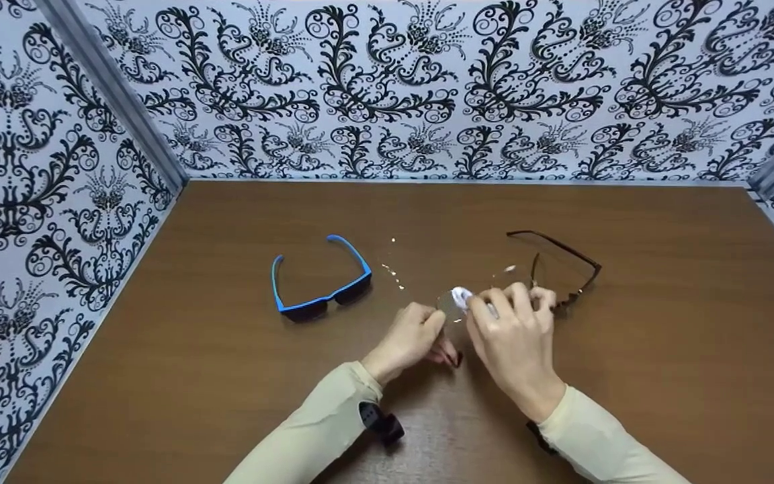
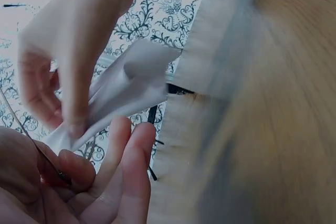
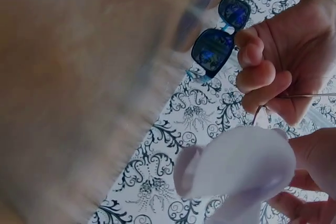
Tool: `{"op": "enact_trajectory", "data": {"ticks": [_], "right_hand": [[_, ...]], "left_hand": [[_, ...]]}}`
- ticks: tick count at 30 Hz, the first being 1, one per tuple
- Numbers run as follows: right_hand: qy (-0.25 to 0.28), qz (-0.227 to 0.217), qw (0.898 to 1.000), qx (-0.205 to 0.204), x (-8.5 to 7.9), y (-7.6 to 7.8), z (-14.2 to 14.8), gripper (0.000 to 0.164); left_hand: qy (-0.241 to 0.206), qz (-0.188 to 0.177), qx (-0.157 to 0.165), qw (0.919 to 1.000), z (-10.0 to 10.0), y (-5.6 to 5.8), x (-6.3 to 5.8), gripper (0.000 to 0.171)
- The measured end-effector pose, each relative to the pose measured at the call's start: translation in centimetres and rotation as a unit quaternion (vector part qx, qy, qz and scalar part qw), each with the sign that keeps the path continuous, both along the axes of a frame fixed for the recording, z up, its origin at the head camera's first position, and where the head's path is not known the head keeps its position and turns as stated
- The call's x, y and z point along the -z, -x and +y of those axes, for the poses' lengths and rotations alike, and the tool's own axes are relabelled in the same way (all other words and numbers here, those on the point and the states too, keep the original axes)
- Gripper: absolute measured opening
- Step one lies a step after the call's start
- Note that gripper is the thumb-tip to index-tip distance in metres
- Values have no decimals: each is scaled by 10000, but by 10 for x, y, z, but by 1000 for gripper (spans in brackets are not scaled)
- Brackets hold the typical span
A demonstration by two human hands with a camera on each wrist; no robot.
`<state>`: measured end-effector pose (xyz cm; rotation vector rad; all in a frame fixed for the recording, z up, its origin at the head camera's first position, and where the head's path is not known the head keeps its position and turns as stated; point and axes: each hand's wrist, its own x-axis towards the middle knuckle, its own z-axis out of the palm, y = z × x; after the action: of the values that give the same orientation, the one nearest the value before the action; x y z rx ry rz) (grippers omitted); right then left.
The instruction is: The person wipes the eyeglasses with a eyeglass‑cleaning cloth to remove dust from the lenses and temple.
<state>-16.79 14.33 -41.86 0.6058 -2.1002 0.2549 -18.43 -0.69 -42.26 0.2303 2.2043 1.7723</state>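
My left hand (image 1: 410, 336) pinches a pair of thin wire-rimmed eyeglasses by the side. Their temple (image 2: 26, 132) crosses the palm in the left wrist view, and part of the rim (image 3: 260, 114) shows in the right wrist view. A white cloth (image 3: 241, 163) is gripped between the fingers and thumb of my right hand (image 1: 518, 343). It lies against a lens of the eyeglasses and covers much of it. Both hands are close together above the table.
Blue-framed sunglasses (image 1: 352, 290) lie to the left on the brown table (image 1: 226, 396). Dark-framed glasses (image 1: 597, 267) lie beyond the right hand, partly hidden by it. Patterned walls (image 1: 427, 87) stand at the back and left.
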Motion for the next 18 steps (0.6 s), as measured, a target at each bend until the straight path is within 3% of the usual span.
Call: {"op": "enact_trajectory", "data": {"ticks": [2,4,9,15,18], "right_hand": [[11,83,10000,54,-1,1,-2,4],[34,4,9998,-174,-2,3,-5,5],[-135,-563,9957,-717,-4,1,0,13],[-179,-94,9996,-176,-5,3,4,10],[-97,-74,9995,-295,-4,4,2,8]], "left_hand": [[46,83,-12,10000,2,0,0,30],[100,195,-36,9998,4,-1,-1,30],[91,168,-28,9998,2,0,-1,32],[207,257,-13,9995,1,0,0,30],[239,309,-25,9992,2,-1,0,29]]}}
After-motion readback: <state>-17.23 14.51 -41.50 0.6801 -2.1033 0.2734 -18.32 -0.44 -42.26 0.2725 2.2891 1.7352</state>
